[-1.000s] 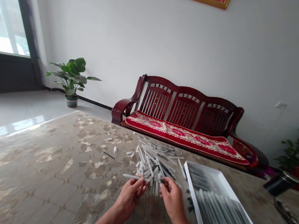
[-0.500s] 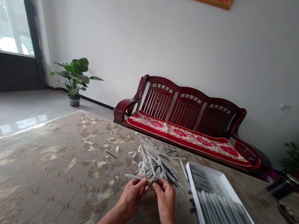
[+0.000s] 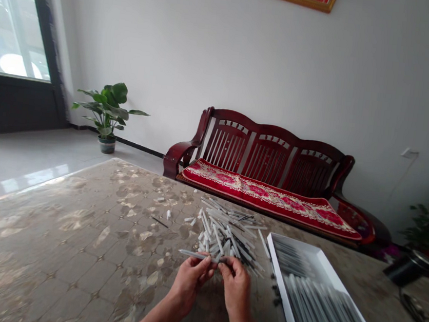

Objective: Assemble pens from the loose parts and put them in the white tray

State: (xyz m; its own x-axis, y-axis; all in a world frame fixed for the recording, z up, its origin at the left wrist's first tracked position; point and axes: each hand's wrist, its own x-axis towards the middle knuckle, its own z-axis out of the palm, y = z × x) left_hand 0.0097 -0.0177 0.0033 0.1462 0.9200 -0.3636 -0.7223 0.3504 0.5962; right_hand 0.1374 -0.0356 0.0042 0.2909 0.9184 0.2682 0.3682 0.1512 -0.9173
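A slim translucent whitish pen (image 3: 190, 253) lies across both hands, its pointed tip toward the left. My left hand (image 3: 189, 278) is closed around its barrel, thumb on top. My right hand (image 3: 237, 285) pinches a small dark piece, seemingly a cap or plug, at the pen's right end; the fingers partly hide it, so whether it is seated cannot be told. Just beyond the hands is a loose pile of white and black pen parts (image 3: 219, 230). Several small black pieces (image 3: 276, 294) lie right of my right hand.
A white open box (image 3: 286, 299) holding rows of finished-looking pens stands at the right. A dark cylinder (image 3: 410, 269) and a cable (image 3: 419, 313) are farther right. A thin dark rod (image 3: 160, 222) lies on the patterned tablecloth (image 3: 84, 249). A wooden bench (image 3: 269, 157) stands behind.
The right hand has shifted very slightly left, its fingers closer against the pen's end. The left hand keeps its hold, and the pile and box look the same.
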